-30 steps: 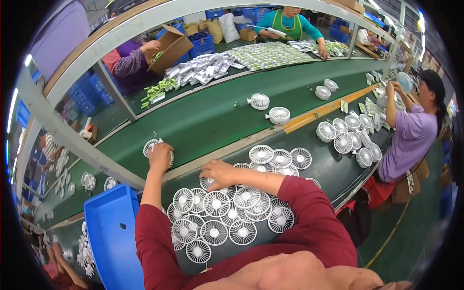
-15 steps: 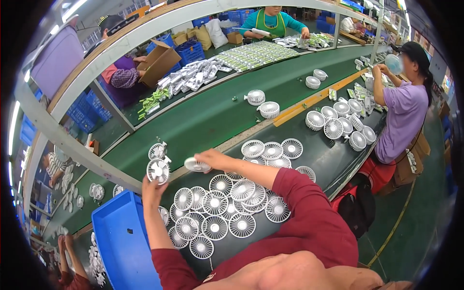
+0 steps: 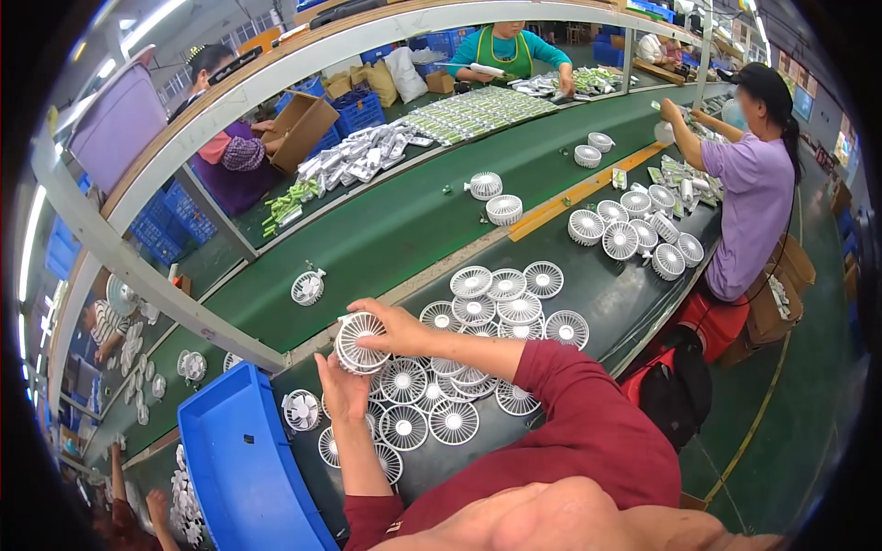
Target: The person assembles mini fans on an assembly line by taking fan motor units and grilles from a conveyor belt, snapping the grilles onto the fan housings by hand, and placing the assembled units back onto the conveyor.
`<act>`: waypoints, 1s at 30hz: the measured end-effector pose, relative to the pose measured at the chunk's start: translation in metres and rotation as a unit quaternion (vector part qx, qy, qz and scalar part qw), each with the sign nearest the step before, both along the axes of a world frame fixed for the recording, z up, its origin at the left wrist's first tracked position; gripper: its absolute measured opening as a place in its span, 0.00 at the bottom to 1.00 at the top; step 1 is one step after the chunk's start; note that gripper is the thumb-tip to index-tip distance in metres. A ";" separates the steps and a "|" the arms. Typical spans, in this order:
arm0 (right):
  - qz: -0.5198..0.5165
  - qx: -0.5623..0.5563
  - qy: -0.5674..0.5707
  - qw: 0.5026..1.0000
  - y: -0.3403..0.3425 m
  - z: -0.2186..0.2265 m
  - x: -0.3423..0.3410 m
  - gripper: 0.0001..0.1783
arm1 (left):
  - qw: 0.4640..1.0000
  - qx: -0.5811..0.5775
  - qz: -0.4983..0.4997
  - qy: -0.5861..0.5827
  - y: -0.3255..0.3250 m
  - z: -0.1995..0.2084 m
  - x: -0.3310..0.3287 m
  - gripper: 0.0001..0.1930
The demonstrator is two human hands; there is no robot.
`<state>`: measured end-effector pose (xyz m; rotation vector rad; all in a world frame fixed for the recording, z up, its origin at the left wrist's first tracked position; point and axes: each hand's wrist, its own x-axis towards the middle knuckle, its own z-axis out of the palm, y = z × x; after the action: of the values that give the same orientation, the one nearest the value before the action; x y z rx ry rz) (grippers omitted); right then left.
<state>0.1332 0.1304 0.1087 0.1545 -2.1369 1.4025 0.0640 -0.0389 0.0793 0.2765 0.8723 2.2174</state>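
Observation:
Both hands meet at a white fan head (image 3: 352, 356) above the dark bench. My left hand (image 3: 344, 393) grips it from below and the near side. On top sits a white round grille cover (image 3: 360, 331), with my right hand (image 3: 393, 329) closed over its right edge; whether it is fully seated I cannot tell. Beneath and beyond my forearms lies a pile of white grille covers (image 3: 455, 421), partly hidden by my arms. A white fan head with bare blades (image 3: 301, 410) lies just left of my left wrist.
A blue tray (image 3: 216, 459) stands left of my left arm. Another fan head (image 3: 308, 288) rests on the green conveyor belt (image 3: 395, 234) ahead. A white metal post (image 3: 184, 298) slants across the left. More fan heads (image 3: 620, 241) lie near a co-worker (image 3: 755, 197) at right.
My left hand has brought the fan head rightward and nearer, off the belt's edge. My right hand has moved its grille cover onto the fan head, so the two hands now meet.

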 end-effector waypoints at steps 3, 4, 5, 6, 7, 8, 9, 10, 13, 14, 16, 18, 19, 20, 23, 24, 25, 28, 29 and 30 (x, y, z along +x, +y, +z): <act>-0.019 0.062 0.019 0.998 -0.016 0.005 0.014 0.31 | 0.997 -0.059 0.039 0.022 0.000 -0.003 0.007 0.29; -0.038 0.126 0.031 0.991 -0.019 0.006 0.016 0.30 | 0.999 -0.031 0.024 0.011 0.000 0.000 0.011 0.28; -0.055 0.161 0.059 0.984 -0.022 0.007 0.017 0.29 | 1.000 -0.003 0.009 0.001 -0.002 0.005 0.015 0.27; -0.071 0.196 0.086 0.974 -0.025 0.011 0.019 0.28 | 1.000 0.009 -0.006 -0.013 -0.004 0.010 0.018 0.23; -0.062 0.206 0.116 0.970 -0.026 0.012 0.019 0.27 | 1.000 0.013 -0.012 -0.026 -0.006 0.011 0.020 0.23; -0.063 0.205 0.115 0.970 -0.028 0.011 0.018 0.27 | 0.999 0.017 -0.018 -0.038 -0.008 0.010 0.022 0.23; -0.046 0.226 0.140 0.963 -0.031 0.008 0.017 0.27 | 0.998 0.014 -0.020 -0.053 -0.010 0.010 0.023 0.23; -0.029 0.247 0.165 0.955 -0.032 0.005 0.015 0.27 | 0.997 0.024 -0.015 -0.073 -0.011 0.007 0.022 0.22; 0.042 0.270 0.140 0.952 -0.033 0.004 0.023 0.38 | 0.995 0.058 -0.027 -0.077 -0.012 0.013 0.027 0.22; 0.047 0.282 0.119 0.951 -0.034 -0.001 0.023 0.46 | 0.997 0.056 -0.007 -0.059 -0.012 0.015 0.029 0.22; 0.064 0.256 0.096 0.960 -0.039 -0.002 0.023 0.48 | 0.996 0.068 0.037 -0.038 -0.014 0.018 0.038 0.23; 0.099 0.179 0.066 0.977 -0.047 -0.010 0.020 0.52 | 0.986 0.012 0.168 0.008 -0.007 0.014 0.046 0.25; 0.109 0.144 0.064 0.981 -0.050 -0.014 0.018 0.51 | 0.976 -0.001 0.214 0.035 0.000 0.028 0.059 0.26; 0.120 0.108 0.062 0.985 -0.052 -0.018 0.014 0.50 | 0.959 -0.039 0.260 0.106 0.004 0.027 0.063 0.26; 0.163 -0.100 -0.018 0.981 -0.066 -0.016 0.008 0.40 | 0.839 -0.175 0.377 0.351 0.016 0.024 0.072 0.26; 0.147 -0.100 -0.005 0.984 -0.064 -0.016 0.007 0.39 | 0.793 -0.227 0.393 0.406 0.017 0.018 0.065 0.27; 0.166 -0.123 -0.008 0.978 -0.063 -0.013 0.004 0.36 | 0.792 -0.213 0.400 0.410 0.021 0.023 0.067 0.27; 0.178 -0.183 -0.005 0.967 -0.065 -0.010 -0.003 0.34 | 0.789 -0.219 0.390 0.422 0.020 0.026 0.057 0.30; 0.166 -0.177 -0.011 0.970 -0.062 -0.013 -0.010 0.34 | 0.785 -0.219 0.387 0.431 0.024 0.025 0.052 0.29; 0.160 -0.196 -0.046 0.966 -0.054 -0.012 -0.014 0.33 | 0.784 -0.215 0.381 0.441 0.032 0.021 0.044 0.29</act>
<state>0.1195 0.0764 0.0966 0.2942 -1.9175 2.0259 0.1077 -0.0072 0.1005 0.9082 2.3028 2.4516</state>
